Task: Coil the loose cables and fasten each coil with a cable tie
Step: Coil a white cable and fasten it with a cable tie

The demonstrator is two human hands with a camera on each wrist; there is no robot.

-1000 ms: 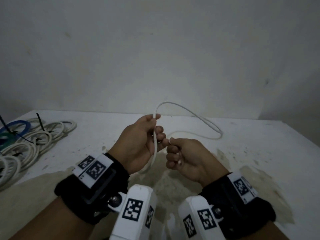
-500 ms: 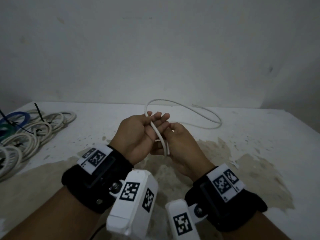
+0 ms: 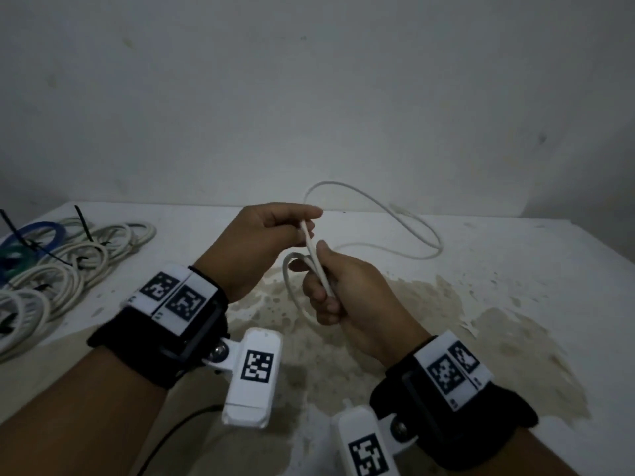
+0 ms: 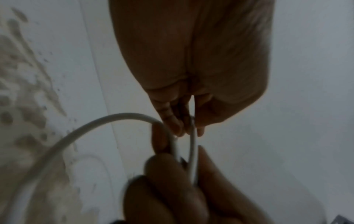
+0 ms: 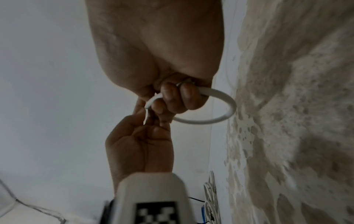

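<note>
— Right hand (image 3: 347, 286) is gripping a thin white round cable's (image 3: 318, 266) first small loop above the stained white worktop (image 3: 515, 269).

— Left hand (image 3: 264, 242) is pinching the strand just above; slack is trailing far-right.

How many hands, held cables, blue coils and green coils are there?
Hands: 2 (left hand, right hand)
White cable, held by both: 1
Blue coil: 1
Green coil: 1
Total: 5
</note>
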